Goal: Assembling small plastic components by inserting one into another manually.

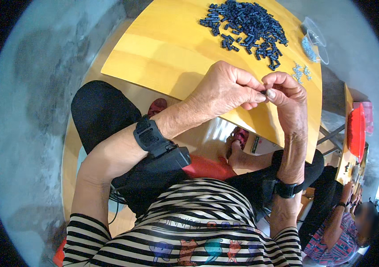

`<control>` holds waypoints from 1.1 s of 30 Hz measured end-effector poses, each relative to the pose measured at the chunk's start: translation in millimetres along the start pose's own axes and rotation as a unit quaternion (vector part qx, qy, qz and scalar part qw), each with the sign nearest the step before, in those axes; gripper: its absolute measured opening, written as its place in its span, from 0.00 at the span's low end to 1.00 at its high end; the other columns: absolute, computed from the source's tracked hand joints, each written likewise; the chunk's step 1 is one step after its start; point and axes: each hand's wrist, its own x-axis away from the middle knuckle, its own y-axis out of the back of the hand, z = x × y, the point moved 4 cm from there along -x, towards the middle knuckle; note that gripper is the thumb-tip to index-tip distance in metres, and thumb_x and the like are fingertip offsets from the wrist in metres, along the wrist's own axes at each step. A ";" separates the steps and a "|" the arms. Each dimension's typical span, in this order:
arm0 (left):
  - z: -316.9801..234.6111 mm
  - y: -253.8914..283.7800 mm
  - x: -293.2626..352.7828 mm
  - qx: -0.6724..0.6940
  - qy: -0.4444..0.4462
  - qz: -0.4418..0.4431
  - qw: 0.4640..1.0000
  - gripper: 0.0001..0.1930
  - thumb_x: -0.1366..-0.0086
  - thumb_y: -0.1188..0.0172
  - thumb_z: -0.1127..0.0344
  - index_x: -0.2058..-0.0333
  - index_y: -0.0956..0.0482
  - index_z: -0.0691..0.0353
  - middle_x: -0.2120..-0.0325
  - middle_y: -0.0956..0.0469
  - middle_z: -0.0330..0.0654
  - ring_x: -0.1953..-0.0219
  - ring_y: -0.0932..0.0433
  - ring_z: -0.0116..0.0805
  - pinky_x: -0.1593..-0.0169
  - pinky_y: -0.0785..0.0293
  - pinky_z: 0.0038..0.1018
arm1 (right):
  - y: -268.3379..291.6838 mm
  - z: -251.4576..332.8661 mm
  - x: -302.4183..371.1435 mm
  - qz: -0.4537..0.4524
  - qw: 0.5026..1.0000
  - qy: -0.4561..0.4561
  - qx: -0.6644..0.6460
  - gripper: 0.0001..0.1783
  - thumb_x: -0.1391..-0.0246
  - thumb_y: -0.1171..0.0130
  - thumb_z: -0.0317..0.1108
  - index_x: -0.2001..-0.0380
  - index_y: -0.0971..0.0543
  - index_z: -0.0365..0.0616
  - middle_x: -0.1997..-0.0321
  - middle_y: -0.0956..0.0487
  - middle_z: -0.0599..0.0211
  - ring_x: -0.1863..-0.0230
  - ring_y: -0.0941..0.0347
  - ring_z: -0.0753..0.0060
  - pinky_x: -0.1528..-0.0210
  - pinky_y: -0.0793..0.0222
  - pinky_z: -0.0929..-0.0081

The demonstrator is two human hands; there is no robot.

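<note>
A small dark piece (264,92) sits right where the two hands meet, above the near edge of the yellow wooden table (154,53), pinched at the fingertips and mostly hidden by them; only a dark speck shows, so its exact shape cannot be told. The left hand (225,89) reaches in from the left with its thumb and forefinger pressed together on that piece, the other fingers curled loosely beneath. The right hand (287,95) comes up from below with its fingers bent over at the top, the fingertips closed against the same piece from the other side, so both grips are shut down tight on it and touch each other. Each wrist carries a black strap: the left wristband (151,135) is broad with a dark box just behind it, the right wristband (287,189) is narrower. Well apart from the hands, at the far part of the table, lies a heap of small black tubular parts (247,24), spread loosely. To the right of that heap stands a clear plastic bag (315,44) with small metal bits in it, and a little cluster of silvery metal pieces (300,71) lies on the wood just beyond the right hand's knuckles. At the lower right another person (340,222) sits at a neighbouring table.
</note>
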 end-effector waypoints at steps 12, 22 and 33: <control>-0.5 6.4 -14.8 -0.290 -0.220 -0.081 0.928 0.06 0.52 0.33 0.72 0.73 0.17 0.62 0.81 0.23 0.39 0.76 0.26 0.27 0.72 0.31 0.22 | 8.5 2.3 -10.6 0.001 0.985 -0.086 0.150 0.06 0.56 0.35 0.29 0.74 0.22 0.41 0.78 0.25 0.76 0.76 0.33 0.86 0.73 0.39 0.86; 2.6 6.4 -14.7 -0.409 -0.271 -0.115 0.864 0.05 0.54 0.35 0.67 0.80 0.21 0.61 0.83 0.26 0.41 0.76 0.27 0.41 0.71 0.30 0.32 | 4.2 -11.6 -17.9 0.016 0.975 -0.103 0.197 0.06 0.55 0.35 0.29 0.74 0.22 0.42 0.80 0.27 0.80 0.80 0.37 0.90 0.79 0.47 0.90; 6.1 8.0 -13.3 -0.427 -0.263 -0.116 0.858 0.05 0.55 0.37 0.67 0.79 0.21 0.61 0.82 0.28 0.41 0.73 0.26 0.42 0.69 0.30 0.35 | 2.8 -11.7 -19.2 0.017 0.973 -0.152 0.174 0.06 0.56 0.34 0.30 0.75 0.21 0.41 0.78 0.24 0.77 0.77 0.34 0.87 0.75 0.39 0.87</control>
